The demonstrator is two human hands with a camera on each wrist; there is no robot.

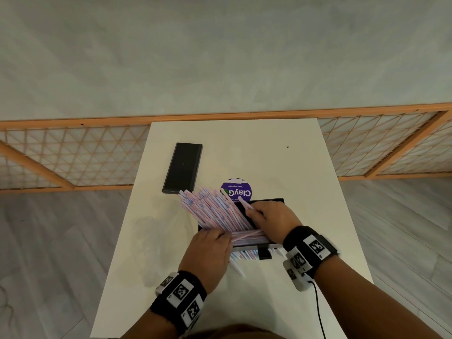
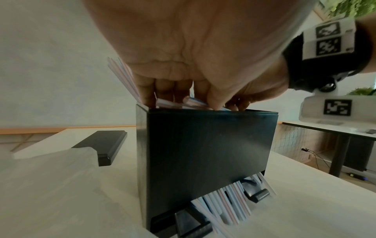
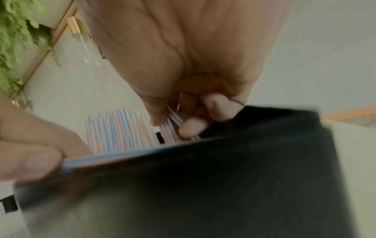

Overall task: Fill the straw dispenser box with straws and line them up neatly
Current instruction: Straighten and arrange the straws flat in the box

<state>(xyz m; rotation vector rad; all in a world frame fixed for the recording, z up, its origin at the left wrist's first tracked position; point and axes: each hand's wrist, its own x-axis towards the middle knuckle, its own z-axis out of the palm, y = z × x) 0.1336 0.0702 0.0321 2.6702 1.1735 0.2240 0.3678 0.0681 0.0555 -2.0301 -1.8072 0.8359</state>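
The black straw dispenser box [image 1: 271,200] stands on the white table [image 1: 305,167], open at the top. A thick bundle of pink-and-blue striped straws [image 1: 215,209] leans out of it toward the far left, fanned and uneven. My left hand [image 1: 223,234] curls over the near ends of the straws at the box's left end; its fingers [image 2: 146,93] reach down onto straws [image 2: 171,103] at the rim of the box [image 2: 203,153]. My right hand [image 1: 252,210] is inside the box opening and pinches a few straws [image 3: 173,127]. More straws [image 2: 223,204] stick out of the bottom slot.
The box's black lid [image 1: 182,167] lies flat at the far left of the table. A round purple ClayGo container [image 1: 236,189] sits just behind the box. A clear plastic wrapper [image 1: 146,241] lies left of the box. A wooden lattice screen [image 1: 73,155] stands beyond the table.
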